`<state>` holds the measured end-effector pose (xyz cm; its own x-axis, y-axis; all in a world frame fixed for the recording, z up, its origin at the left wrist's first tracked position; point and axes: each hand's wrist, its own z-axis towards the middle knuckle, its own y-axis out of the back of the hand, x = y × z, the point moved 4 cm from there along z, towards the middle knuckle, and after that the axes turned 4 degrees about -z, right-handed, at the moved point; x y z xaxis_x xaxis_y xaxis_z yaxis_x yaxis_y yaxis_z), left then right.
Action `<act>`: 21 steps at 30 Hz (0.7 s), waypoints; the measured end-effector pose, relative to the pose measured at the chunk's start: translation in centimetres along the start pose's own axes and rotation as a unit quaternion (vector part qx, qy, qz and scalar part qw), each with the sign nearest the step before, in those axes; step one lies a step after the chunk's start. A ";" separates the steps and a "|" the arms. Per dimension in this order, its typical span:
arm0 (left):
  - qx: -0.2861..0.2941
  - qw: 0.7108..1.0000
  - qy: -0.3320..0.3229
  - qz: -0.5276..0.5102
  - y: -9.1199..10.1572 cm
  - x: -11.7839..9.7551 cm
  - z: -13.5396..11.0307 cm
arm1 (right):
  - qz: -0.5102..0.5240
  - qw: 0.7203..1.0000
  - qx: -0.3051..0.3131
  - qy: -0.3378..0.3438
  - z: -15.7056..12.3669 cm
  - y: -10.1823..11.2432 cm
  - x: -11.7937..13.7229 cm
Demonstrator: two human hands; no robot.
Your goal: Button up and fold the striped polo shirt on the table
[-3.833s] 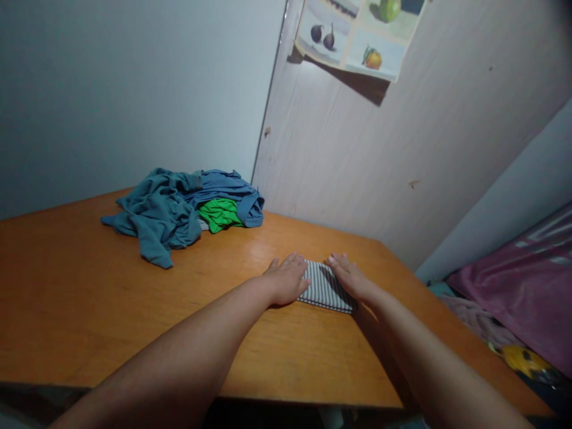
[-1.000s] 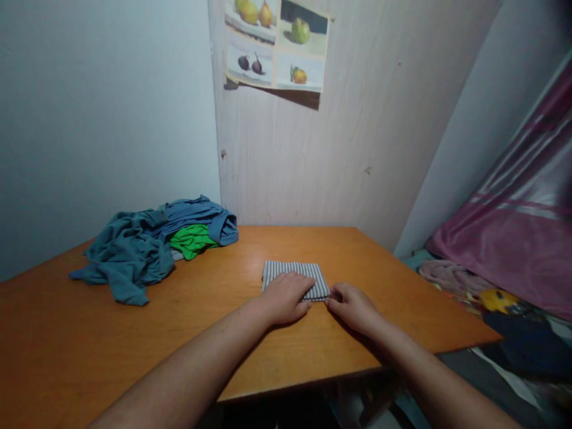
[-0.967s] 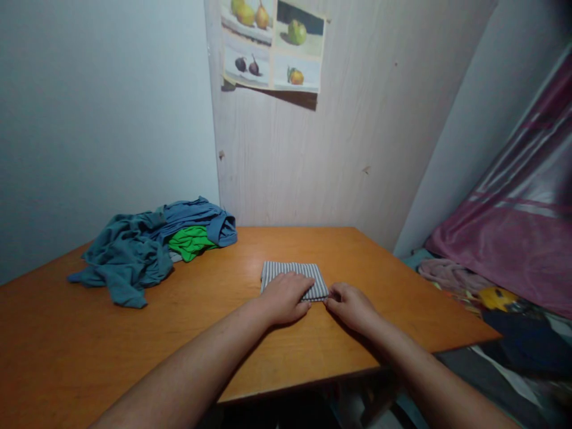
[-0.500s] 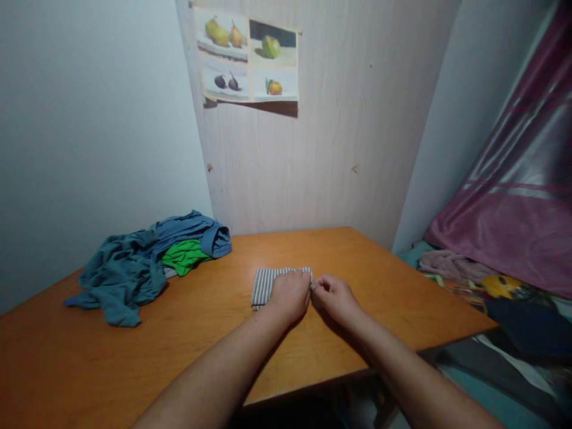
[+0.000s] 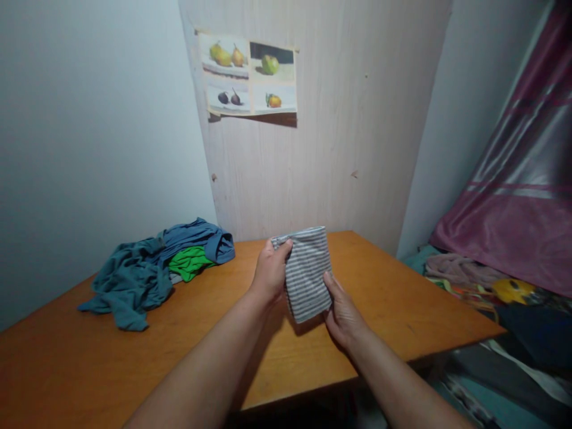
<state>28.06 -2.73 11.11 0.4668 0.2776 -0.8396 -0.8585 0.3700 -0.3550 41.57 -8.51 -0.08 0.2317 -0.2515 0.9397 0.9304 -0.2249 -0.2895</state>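
A folded grey-and-white striped cloth (image 5: 308, 274) is held up above the wooden table, tilted with its broad face toward me. My left hand (image 5: 270, 268) grips its upper left edge, thumb on the front and fingers behind. At the lower right edge my right hand (image 5: 343, 313) pinches the cloth with the thumb in front; its other fingers are mostly hidden behind. The cloth's exact kind cannot be made out while it is folded.
On the left of the table (image 5: 201, 357) lies a crumpled pile of blue and teal clothes (image 5: 134, 280) with a bright green garment (image 5: 190, 262). A fruit picture (image 5: 250, 77) hangs on the back wall. Beyond the right edge are a pink curtain (image 5: 513, 226) and assorted fabrics.
The striped cloth has come up off the table and turned, its stripes now running nearly sideways. Both hands moved with it to its left and right edges. The view has shifted slightly.
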 end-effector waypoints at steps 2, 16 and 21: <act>-0.027 0.996 0.027 -0.078 0.1 0.2 -0.3 | 0.092 0.994 0.020 -0.048 -0.4 -0.7 0.0; -0.168 0.951 0.260 0.025 8.7 6.6 -5.5 | -0.151 0.983 -0.038 -0.098 3.9 4.2 0.1; -0.148 0.939 0.301 0.073 9.8 6.9 -6.8 | -0.258 0.964 -0.044 -0.044 5.5 6.0 0.8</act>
<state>21.36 -3.23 -0.93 0.2122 -0.2775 -0.9370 -0.9668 0.0801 -0.2427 48.87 -4.83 -0.06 -0.2295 -0.0045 0.9733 0.9014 -0.3782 0.2108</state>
